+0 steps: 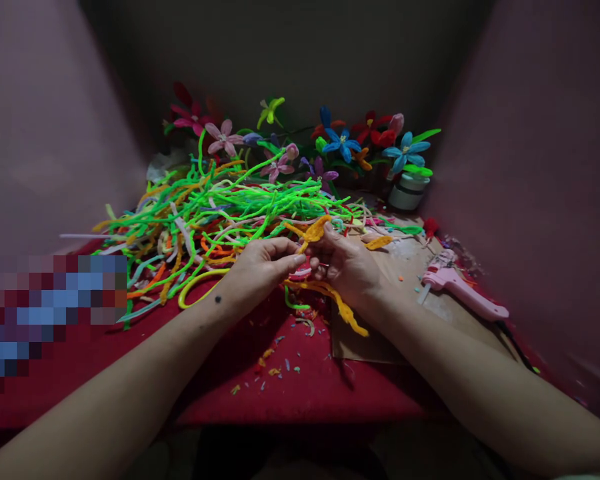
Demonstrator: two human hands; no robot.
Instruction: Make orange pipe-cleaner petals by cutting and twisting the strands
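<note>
In the head view, an orange chenille-stem petal [316, 231] sits between the two hands, above the middle of the red-cloth surface [300, 393]. The left hand [273, 260] pinches its lower end between thumb and forefinger; the right hand [347, 263] grips its right side, thumb against it. The petal's long axis slants, its broad, fuzzy end pointing toward the surface's far right corner. A knobbly orange strand [350, 317] trails below the right hand; whether it joins the petal is unclear. Toward the far edge, soft, bendy green chenille stems [275, 200] lie tangled. Near the right edge, a smooth pink plastic glue gun [463, 290] lies by flat brown cardboard [363, 350].
</note>
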